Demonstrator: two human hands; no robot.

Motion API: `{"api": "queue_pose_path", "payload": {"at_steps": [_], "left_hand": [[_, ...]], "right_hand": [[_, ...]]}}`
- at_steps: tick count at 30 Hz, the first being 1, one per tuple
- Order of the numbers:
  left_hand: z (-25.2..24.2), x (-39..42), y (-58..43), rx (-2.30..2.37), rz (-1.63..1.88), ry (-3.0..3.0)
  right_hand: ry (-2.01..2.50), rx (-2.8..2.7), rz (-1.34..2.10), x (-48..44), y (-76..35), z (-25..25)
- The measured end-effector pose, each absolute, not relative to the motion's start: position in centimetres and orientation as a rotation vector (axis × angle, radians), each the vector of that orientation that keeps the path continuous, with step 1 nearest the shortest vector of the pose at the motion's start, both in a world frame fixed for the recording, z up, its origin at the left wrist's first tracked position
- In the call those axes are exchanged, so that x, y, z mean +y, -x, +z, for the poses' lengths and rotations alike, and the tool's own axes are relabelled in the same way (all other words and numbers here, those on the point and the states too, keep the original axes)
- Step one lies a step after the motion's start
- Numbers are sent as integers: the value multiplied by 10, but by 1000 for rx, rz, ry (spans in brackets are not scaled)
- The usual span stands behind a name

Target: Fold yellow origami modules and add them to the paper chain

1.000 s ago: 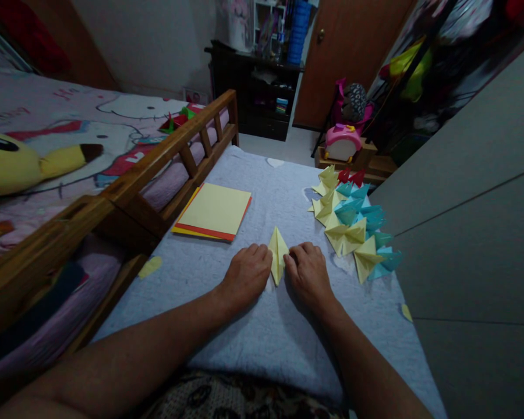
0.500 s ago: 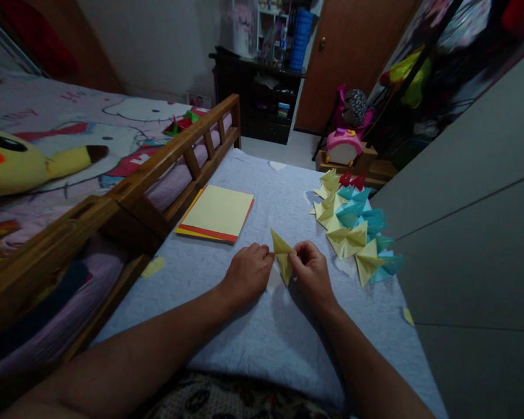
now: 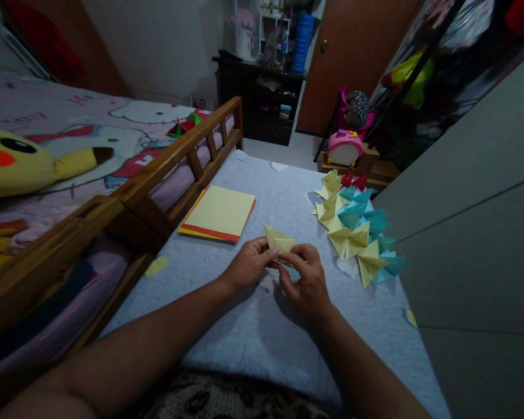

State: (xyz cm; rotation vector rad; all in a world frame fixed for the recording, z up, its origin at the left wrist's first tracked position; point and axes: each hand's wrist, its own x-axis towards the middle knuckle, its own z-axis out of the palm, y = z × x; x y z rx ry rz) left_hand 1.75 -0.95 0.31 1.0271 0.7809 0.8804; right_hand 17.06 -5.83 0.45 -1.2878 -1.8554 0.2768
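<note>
A folded yellow paper piece [image 3: 278, 240] is held just above the grey-blue cloth surface [image 3: 253, 343]. My left hand [image 3: 248, 269] pinches its near left edge with fingers curled. My right hand [image 3: 304, 280] grips its near right part, fingers closed over it. Only the piece's far pointed half shows past my fingers. A flat stack of square sheets [image 3: 219, 213], yellow on top with red and orange edges, lies to the left of my hands.
A row of folded yellow, blue and red paper pieces [image 3: 356, 233] lies at the right, along a grey panel [image 3: 471, 233]. A wooden bed rail [image 3: 166, 174] borders the left, with a yellow plush toy [image 3: 21, 169] behind it. Small paper scraps [image 3: 156, 266] lie nearby.
The yellow piece lay flat between both hands, then was lifted and turned; now both hands hold it raised and tilted with its point leaning left.
</note>
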Motion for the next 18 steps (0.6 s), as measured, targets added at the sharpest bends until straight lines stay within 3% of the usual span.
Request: {"api": "queue_pose_path", "payload": {"at_steps": [4,10,18], "left_hand": [[-2,-6,-15,825,896,-1007],[-5,-9,-14,904,831,-1312],[-9,-7,-7,1152,862,-2172]], "right_hand": [[1331,-1647,377,-55,-181,7],[1363,-1420,959,-43,-187,-9],[1565,-1674,618,-36,-186,-17]]}}
